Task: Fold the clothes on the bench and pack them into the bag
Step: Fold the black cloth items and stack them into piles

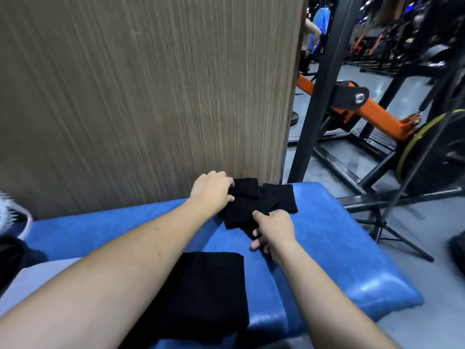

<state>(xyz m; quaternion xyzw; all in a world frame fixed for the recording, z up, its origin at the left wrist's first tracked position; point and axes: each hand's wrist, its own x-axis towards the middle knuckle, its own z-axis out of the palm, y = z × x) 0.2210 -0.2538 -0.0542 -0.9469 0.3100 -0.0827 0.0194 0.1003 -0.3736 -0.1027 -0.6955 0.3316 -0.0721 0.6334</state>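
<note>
Black cloth (254, 210) lies bunched at our blue bench's (339, 248) far end; our left hand (212, 191) grips its far edge, our right hand (273, 229) pinches its near edge.

Both hands on a small pile of black cloths (256, 205) at the far end of the blue padded tabletop (339, 248). Left hand (212, 192) grips the pile's far-left piece, fingers curled over its edge. Right hand (273, 231) pinches the near edge, thumb on top. Folded black garment (208, 293) lies between the forearms, nearer than both hands. Wood-grain panel (151, 96) stands just beyond the left hand. Orange-and-black gym machine (357, 107) and a weight plate (437, 157) sit beyond and right of the right hand.
</note>
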